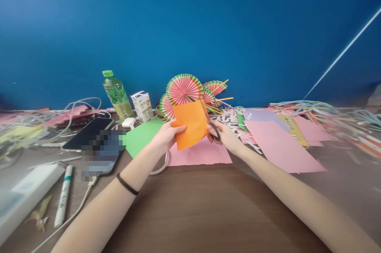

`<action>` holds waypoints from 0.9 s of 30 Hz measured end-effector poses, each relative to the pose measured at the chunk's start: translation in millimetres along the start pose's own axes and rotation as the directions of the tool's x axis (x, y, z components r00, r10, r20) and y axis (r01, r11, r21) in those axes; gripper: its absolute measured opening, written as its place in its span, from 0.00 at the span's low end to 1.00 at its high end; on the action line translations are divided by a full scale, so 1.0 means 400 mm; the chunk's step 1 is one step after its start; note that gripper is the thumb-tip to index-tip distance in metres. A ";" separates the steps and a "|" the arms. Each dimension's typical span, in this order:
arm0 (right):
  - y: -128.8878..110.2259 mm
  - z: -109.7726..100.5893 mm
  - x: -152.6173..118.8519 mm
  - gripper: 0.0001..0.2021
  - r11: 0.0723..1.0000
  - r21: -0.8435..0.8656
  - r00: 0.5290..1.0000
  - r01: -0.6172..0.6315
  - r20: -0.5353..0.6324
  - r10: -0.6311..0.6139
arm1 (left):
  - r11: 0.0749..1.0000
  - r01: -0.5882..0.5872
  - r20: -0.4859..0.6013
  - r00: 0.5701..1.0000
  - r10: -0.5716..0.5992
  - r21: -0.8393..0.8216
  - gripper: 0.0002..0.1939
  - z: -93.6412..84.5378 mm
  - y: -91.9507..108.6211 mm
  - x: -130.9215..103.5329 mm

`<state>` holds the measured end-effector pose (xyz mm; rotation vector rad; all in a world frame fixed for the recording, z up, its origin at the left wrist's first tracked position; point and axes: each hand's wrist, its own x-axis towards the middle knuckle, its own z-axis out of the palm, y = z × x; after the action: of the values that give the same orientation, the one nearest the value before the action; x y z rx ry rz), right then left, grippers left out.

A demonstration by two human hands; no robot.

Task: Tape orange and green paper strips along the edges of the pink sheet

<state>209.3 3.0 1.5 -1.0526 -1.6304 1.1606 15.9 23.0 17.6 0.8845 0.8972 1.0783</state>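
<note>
One orange paper point(190, 124) we pinch in our left grip point(167, 136); our right grip point(224, 136) holds scissors point(217, 131) at the paper's edge.

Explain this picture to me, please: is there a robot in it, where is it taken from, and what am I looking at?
No robot appears here; the arms and hands are a person's own. There is just one picture, from a camera worn on that person's head, looking forward and down. The left hand has orange paper in its grip. The right hand holds black-handled scissors at the paper's right edge. On the brown table beneath lie a pink sheet and a green sheet. Behind them are pink-and-green pleated fans. Toward the left stand a green-capped bottle and a small carton, with a white marker lying nearer the camera.
</note>
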 end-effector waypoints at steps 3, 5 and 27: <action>0.003 0.002 0.001 0.16 0.999 0.031 0.999 -0.027 -0.025 0.027 | 1.000 0.022 0.012 1.000 -0.022 -0.005 0.13 0.003 -0.004 -0.002; 0.007 0.003 0.002 0.16 0.998 0.046 0.998 -0.037 -0.043 0.039 | 1.000 0.024 0.023 0.999 -0.023 -0.012 0.13 0.004 -0.006 -0.002; 0.029 0.006 0.005 0.17 0.998 0.012 0.993 -0.058 -0.101 0.059 | 1.000 0.023 0.020 1.000 -0.023 0.004 0.12 0.005 -0.008 -0.005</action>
<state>208.1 6.8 -9.7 -1.1414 -1.5236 1.1332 18.4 19.9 15.8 0.8850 0.8914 1.0462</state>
